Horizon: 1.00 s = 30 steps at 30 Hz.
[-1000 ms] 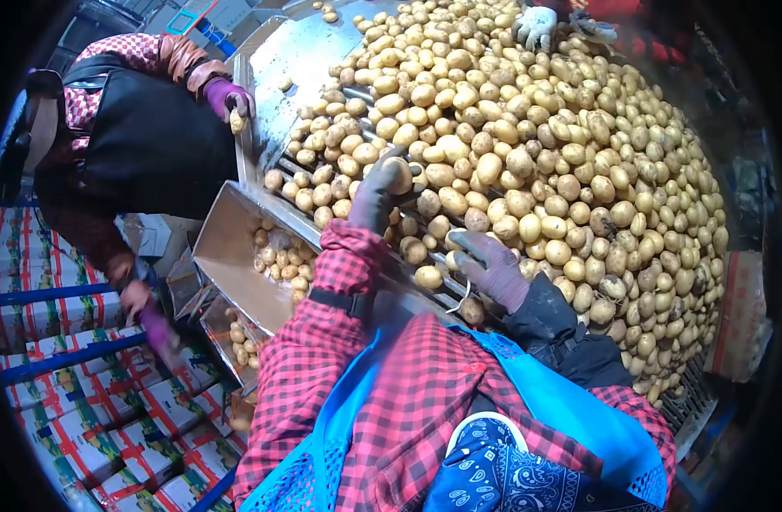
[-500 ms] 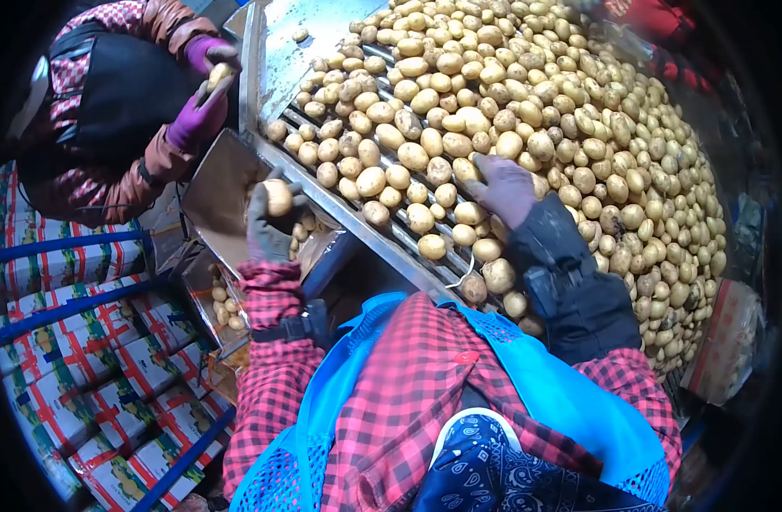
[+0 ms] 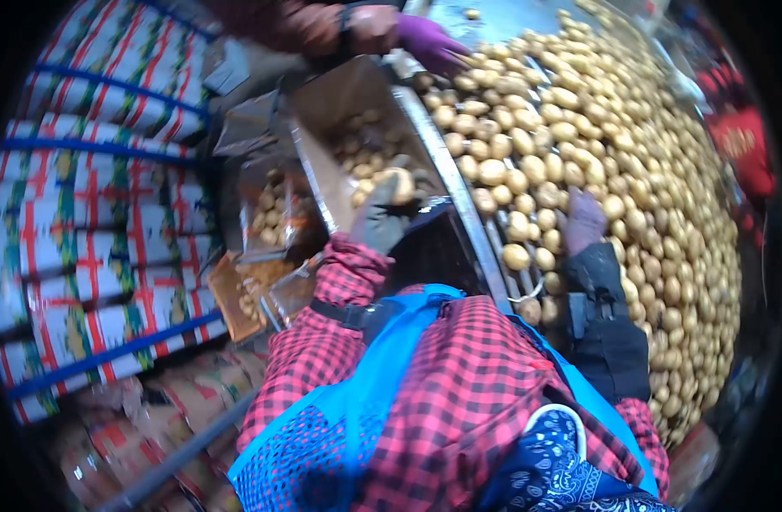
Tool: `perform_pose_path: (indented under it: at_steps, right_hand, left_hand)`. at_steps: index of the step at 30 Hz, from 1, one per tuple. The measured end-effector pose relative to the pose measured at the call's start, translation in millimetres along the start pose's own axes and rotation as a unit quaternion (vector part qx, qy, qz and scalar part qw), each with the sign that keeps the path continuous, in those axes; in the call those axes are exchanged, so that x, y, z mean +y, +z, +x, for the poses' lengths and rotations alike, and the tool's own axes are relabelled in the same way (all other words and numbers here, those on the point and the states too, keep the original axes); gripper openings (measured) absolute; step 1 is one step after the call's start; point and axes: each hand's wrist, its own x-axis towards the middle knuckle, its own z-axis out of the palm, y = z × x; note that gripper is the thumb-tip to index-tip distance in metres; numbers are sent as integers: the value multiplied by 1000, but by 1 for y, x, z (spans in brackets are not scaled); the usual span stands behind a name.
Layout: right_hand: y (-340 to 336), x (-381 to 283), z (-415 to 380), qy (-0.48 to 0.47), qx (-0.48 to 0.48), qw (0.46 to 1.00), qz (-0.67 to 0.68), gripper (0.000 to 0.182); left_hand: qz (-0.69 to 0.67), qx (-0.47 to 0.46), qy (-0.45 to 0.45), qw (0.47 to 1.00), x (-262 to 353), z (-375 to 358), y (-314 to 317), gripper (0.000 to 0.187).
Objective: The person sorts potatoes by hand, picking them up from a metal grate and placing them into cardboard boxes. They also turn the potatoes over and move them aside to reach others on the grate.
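Observation:
My gloved left hand is closed around a potato above a cardboard box that has potatoes lying in it. On the right, my gloved right hand reaches into the big heap of potatoes, touching some of them. Its fingers are blurred and partly hidden, so their grip does not show. Under the heap's near side run metal bars, bordered by a metal rail that lies between my two hands.
A co-worker's purple-gloved hand is at the far end of the rail. Smaller boxes of potatoes stand left of the large one. Strapped printed cartons are stacked at left. A red sleeve shows at far right.
The view has swung left, bringing more of the cartons into sight. My left hand still holds a potato, now over the box. The co-worker's hand has moved to the heap's edge.

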Motion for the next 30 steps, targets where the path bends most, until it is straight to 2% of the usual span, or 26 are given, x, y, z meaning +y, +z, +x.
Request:
perform_pose_path:
  at_steps: [1,2,4,5,8,11,12,13,15,16,17,18,19,20,22,23,24,26,27,29,30]
  right_hand:
    - [-1,1,-1,-14,29,999,9,59]
    - [-7,-2,1,-3,-3,1000,13,60]
    - [-6,3,0,-23,11,999,21,58]
    - [2,9,0,-40,32,998,30,58]
    - [1,25,2,-7,-45,993,111,61]
    - [3,40,-9,7,-4,958,285,55]
    - [-9,36,-15,26,-1,944,328,54]
    - [-9,38,-22,31,24,951,307,52]
    - [-12,38,-29,51,10,941,333,52]
    - [-17,44,-39,80,0,932,354,51]
    - [-16,40,-49,66,49,946,314,48]
    - [-23,27,-54,49,83,936,340,47]
    - [-37,16,-60,67,55,942,325,44]
    - [-49,-3,-62,99,56,912,394,43]
    - [-43,-10,-70,55,85,951,291,46]
    - [-69,-31,-69,113,14,923,368,46]
    - [-82,-42,-63,62,18,913,402,48]
    - [-60,-42,-57,23,41,936,349,56]
    - [-64,-43,-49,-4,37,944,329,58]
    - [-65,-44,-32,-4,25,948,318,59]
    - [-72,-44,-21,-14,18,950,311,60]
  left_hand:
    - [72,-10,8,997,-5,-11,1,51]
    - [143,-16,16,989,-7,-23,3,51]
    - [290,-34,35,956,-5,-50,13,55]
    - [295,-4,-18,955,-7,-62,6,61]
    - [257,21,16,966,4,-106,-16,65]
    - [329,153,168,917,51,-152,-32,61]
    - [357,202,223,884,70,-168,-40,58]
    - [413,294,234,830,93,-185,-43,54]
    - [408,366,317,774,133,-221,-101,46]
    - [362,417,299,778,155,-243,-138,58]
    - [542,475,254,645,177,-265,-202,57]
    - [679,533,193,467,196,-268,-201,57]
    - [692,499,218,473,192,-276,-197,62]
    - [706,485,250,452,191,-272,-209,64]
    - [731,511,248,378,180,-240,-202,63]
    - [736,478,295,379,156,-208,-168,63]
    - [729,454,263,439,136,-180,-170,61]
    - [779,327,341,413,79,-113,-83,53]
    - [643,260,324,644,53,-80,-37,51]
    - [790,129,384,460,9,-25,-44,57]
    - [784,36,414,461,-4,-11,-3,60]
